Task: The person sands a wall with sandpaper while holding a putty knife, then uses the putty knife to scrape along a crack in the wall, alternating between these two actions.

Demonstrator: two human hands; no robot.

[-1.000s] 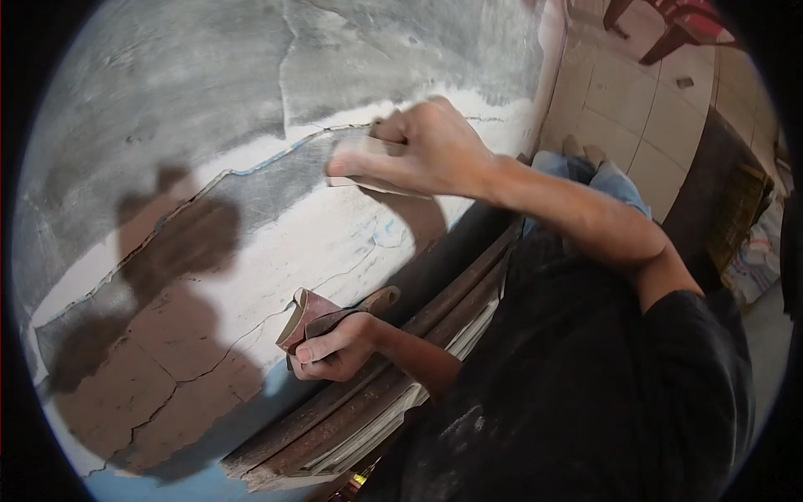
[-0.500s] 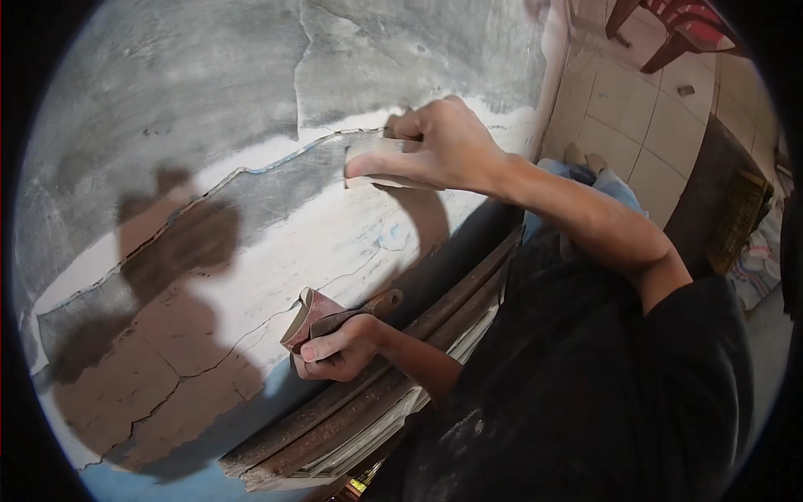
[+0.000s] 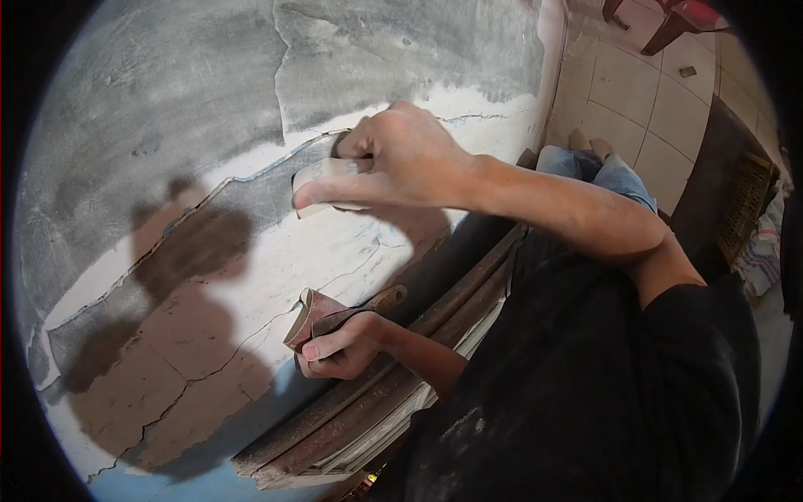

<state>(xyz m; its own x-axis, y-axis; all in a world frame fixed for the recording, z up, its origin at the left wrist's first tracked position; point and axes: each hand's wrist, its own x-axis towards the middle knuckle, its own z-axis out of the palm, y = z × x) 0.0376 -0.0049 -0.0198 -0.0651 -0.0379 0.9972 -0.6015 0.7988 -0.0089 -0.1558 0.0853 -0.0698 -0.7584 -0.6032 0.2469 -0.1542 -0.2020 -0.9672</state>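
Observation:
My right hand (image 3: 410,159) presses a folded piece of pale-backed sandpaper (image 3: 322,184) flat on the wall (image 3: 335,243), just below a long crack edged with white filler. Thumb and fingers are closed on the paper. Lower down, my left hand (image 3: 347,347) grips a curled piece of reddish sandpaper (image 3: 314,314) together with a scraper (image 3: 387,299), whose wooden handle points up and right and whose dark blade is partly covered by the hand. The wall shows grey plaster above, a whitish band and bare brownish patches with cracks below.
Brown wooden rails (image 3: 401,368) run along the wall's foot beside my body. At the upper right are the tiled floor (image 3: 627,84), part of a red plastic chair (image 3: 669,29), a yellow basket (image 3: 747,205) and a striped cloth (image 3: 763,247). My shadow falls on the wall.
My right hand has slid the sandpaper leftward and slightly down along the wall. My left hand stays almost in place with the same things. The view has shifted a little.

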